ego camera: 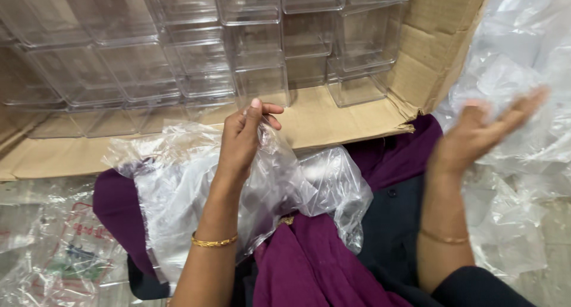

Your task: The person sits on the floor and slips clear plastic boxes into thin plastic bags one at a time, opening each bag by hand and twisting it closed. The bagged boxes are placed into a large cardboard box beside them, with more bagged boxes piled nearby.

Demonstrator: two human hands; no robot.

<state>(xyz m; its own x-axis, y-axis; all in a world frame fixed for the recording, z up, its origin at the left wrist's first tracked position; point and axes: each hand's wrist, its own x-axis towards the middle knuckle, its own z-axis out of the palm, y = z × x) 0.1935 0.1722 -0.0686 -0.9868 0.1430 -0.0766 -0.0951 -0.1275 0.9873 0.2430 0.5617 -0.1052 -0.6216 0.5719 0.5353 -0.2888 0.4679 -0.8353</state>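
clear plastic bag (196,182) lay crumpled over the purple cloth (315,265) on the person's lap, nearest the camera, and the left hand (244,137) had its fingers closed on the bag's upper edge, pinching the film and lifting it. the right hand (476,134) hung apart to the side, blurred, fingers spread and holding nothing. judging by this, the step in hand looked like opening or shaking out the bag, and the next move would probably call for the free hand to take the opposite edge so the mouth parts. just beyond the hands ran the torn flap of the cardboard box (333,120), with stacked clear plastic containers (262,84) farther in. loose plastic wrap (523,57) crowded the right side, so open room was scant there; the flap left some.
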